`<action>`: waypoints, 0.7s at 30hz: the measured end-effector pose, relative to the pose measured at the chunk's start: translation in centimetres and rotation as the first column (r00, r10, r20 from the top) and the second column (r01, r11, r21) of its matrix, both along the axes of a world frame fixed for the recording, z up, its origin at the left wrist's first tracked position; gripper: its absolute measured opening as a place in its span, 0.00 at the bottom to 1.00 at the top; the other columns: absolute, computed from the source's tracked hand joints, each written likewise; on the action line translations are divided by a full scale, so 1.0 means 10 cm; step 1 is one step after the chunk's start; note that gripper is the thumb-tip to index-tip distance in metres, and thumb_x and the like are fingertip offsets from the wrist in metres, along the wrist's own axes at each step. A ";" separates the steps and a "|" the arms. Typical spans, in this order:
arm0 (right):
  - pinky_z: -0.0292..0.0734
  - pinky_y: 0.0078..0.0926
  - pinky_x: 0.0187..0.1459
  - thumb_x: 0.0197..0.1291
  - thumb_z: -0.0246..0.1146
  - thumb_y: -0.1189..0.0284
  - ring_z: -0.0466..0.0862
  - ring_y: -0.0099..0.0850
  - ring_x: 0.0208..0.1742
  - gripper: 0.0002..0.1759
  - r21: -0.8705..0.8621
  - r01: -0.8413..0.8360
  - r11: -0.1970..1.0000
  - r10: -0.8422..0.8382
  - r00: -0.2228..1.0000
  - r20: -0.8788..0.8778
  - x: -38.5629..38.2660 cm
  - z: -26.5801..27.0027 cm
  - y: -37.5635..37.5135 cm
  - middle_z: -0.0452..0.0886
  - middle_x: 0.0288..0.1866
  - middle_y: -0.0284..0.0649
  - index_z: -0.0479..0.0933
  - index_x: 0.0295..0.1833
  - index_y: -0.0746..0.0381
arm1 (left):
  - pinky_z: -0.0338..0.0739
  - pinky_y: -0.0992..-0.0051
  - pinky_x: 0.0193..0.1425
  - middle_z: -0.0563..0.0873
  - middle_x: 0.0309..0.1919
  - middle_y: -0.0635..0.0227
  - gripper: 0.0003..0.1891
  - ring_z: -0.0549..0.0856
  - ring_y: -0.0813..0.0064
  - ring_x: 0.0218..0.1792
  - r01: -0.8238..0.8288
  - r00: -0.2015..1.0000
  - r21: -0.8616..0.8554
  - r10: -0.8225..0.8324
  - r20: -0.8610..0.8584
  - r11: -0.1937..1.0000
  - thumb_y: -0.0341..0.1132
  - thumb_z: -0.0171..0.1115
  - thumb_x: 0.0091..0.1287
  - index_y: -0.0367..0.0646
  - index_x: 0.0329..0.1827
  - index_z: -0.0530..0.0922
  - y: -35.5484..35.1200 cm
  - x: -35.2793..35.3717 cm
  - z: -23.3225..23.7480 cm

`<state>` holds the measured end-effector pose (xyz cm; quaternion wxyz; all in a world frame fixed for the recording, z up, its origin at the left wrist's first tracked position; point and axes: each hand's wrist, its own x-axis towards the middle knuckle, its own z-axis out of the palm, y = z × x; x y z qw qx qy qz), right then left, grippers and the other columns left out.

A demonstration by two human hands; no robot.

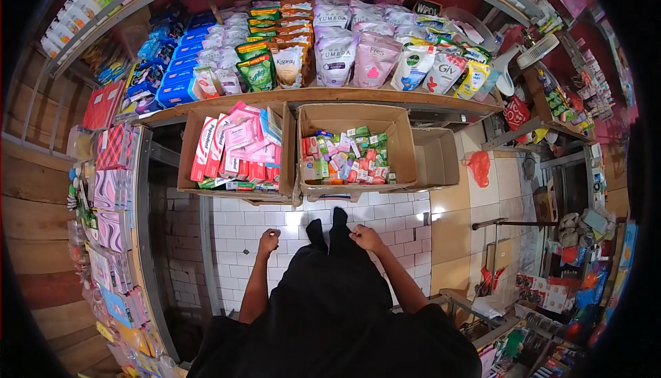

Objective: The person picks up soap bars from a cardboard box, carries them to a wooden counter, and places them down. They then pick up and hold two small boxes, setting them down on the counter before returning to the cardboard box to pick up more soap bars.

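My left hand (pixel 269 241) hangs over the white tiled floor, left of my black-clad legs (pixel 337 275). Its fingers are curled in, and nothing shows in them. Close by the edge of the dark cloth at my knee is my right hand (pixel 366 237), fingers also curled and nothing visible in them. In front of me stands a cardboard box (pixel 287 144) with Pepsodent toothpaste boxes (pixel 206 147) and pink packets (pixel 242 133). Beside it, another cardboard box (pixel 357 188) holds many small coloured cartons (pixel 368 164). Neither hand touches the boxes.
A wooden shelf (pixel 310 96) behind the boxes carries refill pouches (pixel 335 58) and blue packs (pixel 180 89). A smaller carton (pixel 441 161) sits at right. Packaged goods (pixel 113 192) line the left side; a red plastic bag (pixel 479 169) lies on the right floor.
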<state>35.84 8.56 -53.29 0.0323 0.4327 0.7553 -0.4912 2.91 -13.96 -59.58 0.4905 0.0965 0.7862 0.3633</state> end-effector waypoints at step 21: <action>0.79 0.22 0.29 0.67 0.63 0.63 0.82 0.24 0.27 0.13 -0.481 -0.039 0.876 -0.019 0.993 -0.115 -1.44 0.73 2.06 0.81 0.28 0.35 0.77 0.47 0.62 | 0.61 0.81 0.26 0.72 0.12 0.77 0.24 0.69 0.88 0.19 0.213 0.932 0.240 -0.271 0.239 0.947 0.51 0.58 0.73 0.40 0.28 0.87 1.84 0.33 1.79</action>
